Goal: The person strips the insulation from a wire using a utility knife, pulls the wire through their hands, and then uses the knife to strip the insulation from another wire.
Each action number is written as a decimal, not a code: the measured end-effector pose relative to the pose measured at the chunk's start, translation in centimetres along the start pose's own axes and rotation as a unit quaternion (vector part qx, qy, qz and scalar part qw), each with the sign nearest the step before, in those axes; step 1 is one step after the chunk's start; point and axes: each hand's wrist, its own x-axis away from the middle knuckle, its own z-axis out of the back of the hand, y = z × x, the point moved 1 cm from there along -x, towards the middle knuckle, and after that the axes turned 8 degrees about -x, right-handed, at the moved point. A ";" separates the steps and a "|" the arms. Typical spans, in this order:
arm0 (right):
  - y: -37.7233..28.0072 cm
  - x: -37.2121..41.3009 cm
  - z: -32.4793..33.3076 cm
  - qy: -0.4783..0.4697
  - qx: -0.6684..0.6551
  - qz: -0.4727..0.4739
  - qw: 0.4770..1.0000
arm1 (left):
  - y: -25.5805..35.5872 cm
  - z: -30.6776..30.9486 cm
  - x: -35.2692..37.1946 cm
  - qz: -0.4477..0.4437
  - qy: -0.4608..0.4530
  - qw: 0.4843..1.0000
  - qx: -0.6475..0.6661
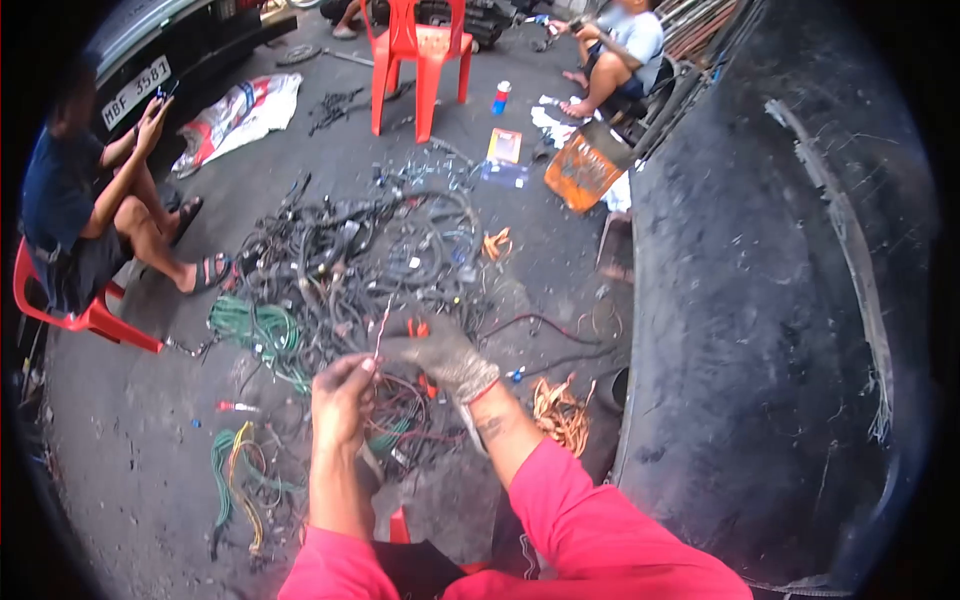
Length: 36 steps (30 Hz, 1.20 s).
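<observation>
My left hand [342, 400] is bare and pinches the lower end of a thin, pale reddish wire [384, 325] between thumb and finger. The wire stands nearly upright. Close beside it, my right hand [445, 355] wears a dirty grey work glove and is curled closed. Orange-red parts [417, 328] show at the gloved fingers and look like the handles of a hand tool; its head is hidden. Below and beyond both hands lies a big tangled heap of black wiring harnesses [330, 250]. A bundle of green wires [255, 328] borders the heap on its left.
Stripped copper-coloured strands [563, 412] lie right of my arm. Green and yellow wires [235, 480] lie at lower left. A person [85, 200] sits on a red chair at left; another person [625, 50] sits at back right. A red chair [425, 42] and orange container [582, 172] stand beyond. A large black surface [740, 350] fills the right.
</observation>
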 end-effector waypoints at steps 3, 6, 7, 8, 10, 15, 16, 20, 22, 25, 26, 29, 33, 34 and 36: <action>-0.9 0.3 -0.1 0.005 -0.017 -0.041 0.999 | -0.2 -0.1 -0.5 -0.007 -0.025 1.000 -0.003; -1.3 0.7 -0.5 0.016 -0.010 -0.029 0.999 | -0.3 0.0 -0.4 -0.009 -0.037 0.999 0.007; -1.5 0.8 -0.8 0.016 -0.003 -0.019 1.000 | -0.4 0.0 -0.4 -0.009 -0.030 0.999 0.014; -1.4 0.9 -1.0 0.013 -0.004 -0.015 1.000 | -0.4 -0.1 -0.2 -0.014 -0.029 0.999 0.011; -0.5 0.4 -1.1 0.037 0.045 0.031 0.998 | -0.3 -0.2 -0.1 0.010 -0.036 0.999 0.040; 0.5 -0.3 -1.1 0.068 0.179 0.096 0.977 | -1.1 -0.2 -0.8 0.063 -0.051 0.987 0.136; 0.6 -0.4 -1.3 0.063 0.178 0.099 0.977 | -1.1 -0.2 -0.8 0.075 -0.055 0.985 0.148; 0.7 -0.3 -1.3 0.053 0.092 0.114 0.988 | -1.0 0.1 -0.7 0.068 -0.070 0.982 0.159; 0.9 -0.4 -0.9 0.025 -0.004 0.043 0.999 | -0.9 0.1 -0.6 0.063 -0.075 0.985 0.145; 0.9 -0.3 -0.7 0.032 -0.034 0.015 0.999 | -0.4 -0.2 -0.2 0.051 -0.073 0.990 0.113; 0.9 -0.3 -0.7 0.035 -0.045 0.011 0.998 | -0.5 -0.2 -0.2 0.051 -0.074 0.990 0.112; 0.5 -0.1 -0.8 0.045 -0.039 0.008 0.998 | -0.6 0.0 -0.4 0.047 -0.073 0.990 0.109; 1.8 -0.5 -1.2 0.038 -0.107 0.038 0.993 | -0.4 1.1 -0.2 0.015 -0.069 0.992 0.101; 1.5 -0.5 -1.6 0.043 -0.132 0.045 0.989 | -0.4 1.4 -0.1 0.015 -0.074 0.992 0.102; 0.8 -0.2 -1.8 0.024 0.011 0.036 0.999 | -1.0 2.7 -0.9 0.030 -0.081 0.993 0.079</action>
